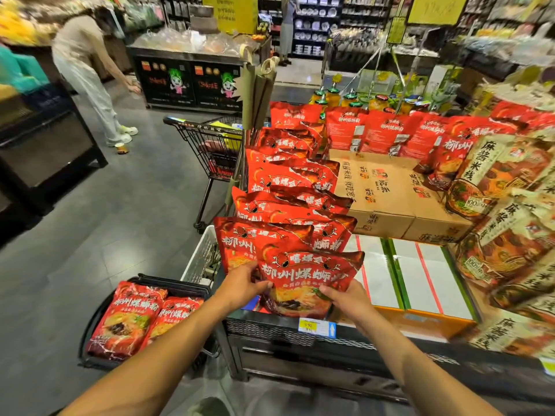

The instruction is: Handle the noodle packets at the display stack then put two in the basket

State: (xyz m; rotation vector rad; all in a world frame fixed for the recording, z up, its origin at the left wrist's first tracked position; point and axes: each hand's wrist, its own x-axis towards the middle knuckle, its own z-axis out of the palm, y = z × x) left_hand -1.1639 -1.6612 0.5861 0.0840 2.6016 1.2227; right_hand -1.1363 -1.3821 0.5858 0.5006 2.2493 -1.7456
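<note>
- While both hands hold the front red noodle packet [310, 279] at the near edge of the display stand [288, 328], the left hand [244, 285] pinches its lower left edge with thumb on the face, and the right hand [345, 298] grips the lower right corner, fingers curled round it.
- Judging from this, the packet sits best if it leans upright against the row of red packets [285, 205] behind, face forward, its bottom seated inside the rim so it does not slip over the price tag [315, 327].
- Keeping the printed face square to the aisle seems wise, since the neighbours overlap like tiles.
- Large white characters on the packet read 柳州螺蛳粉; the smaller line below is too blurred to read.
- Pale packets [492, 187] at right read 麻酱米线, with "100" in a round mark.
- Figures on the yellow price tag look like 5.90, though faintly.
- More red packets lie in a black basket [99, 310] on the floor, left of the stand.
</note>
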